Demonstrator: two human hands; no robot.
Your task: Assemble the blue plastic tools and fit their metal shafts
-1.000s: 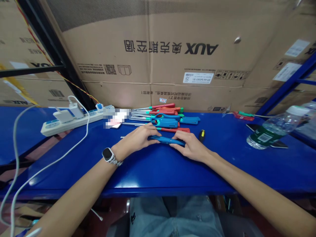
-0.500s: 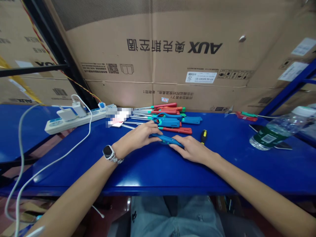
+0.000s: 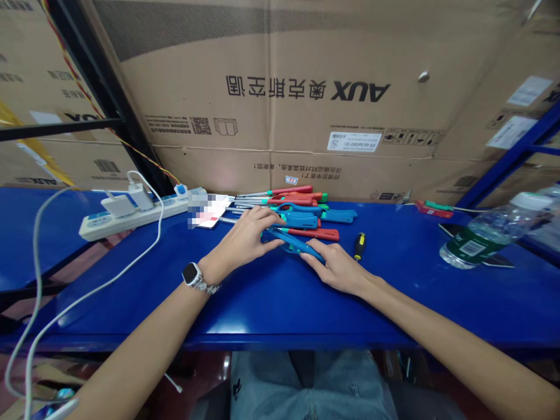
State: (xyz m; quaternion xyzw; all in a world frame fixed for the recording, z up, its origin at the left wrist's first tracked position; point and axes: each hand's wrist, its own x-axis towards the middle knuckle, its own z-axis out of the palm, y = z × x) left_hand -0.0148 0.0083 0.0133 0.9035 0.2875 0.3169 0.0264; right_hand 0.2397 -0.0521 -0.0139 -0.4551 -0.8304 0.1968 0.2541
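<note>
Big AUX cartons (image 3: 301, 125) and blue metal racking (image 3: 503, 164) suggest a warehouse or storeroom.

Lighter (image 3: 294, 240): ends covered by left hand (image 3: 249, 236) and right hand (image 3: 339, 263) | pale slab (image 3: 215, 211), beyond left hand: partly pixelated | dark slab (image 3: 502, 262), right of right hand: middle behind bottle (image 3: 487, 230) | carton (image 3: 301, 41), beyond both: top cut off.

Left hand (image 3: 249, 236), right hand (image 3: 340, 265), both curled
</note>
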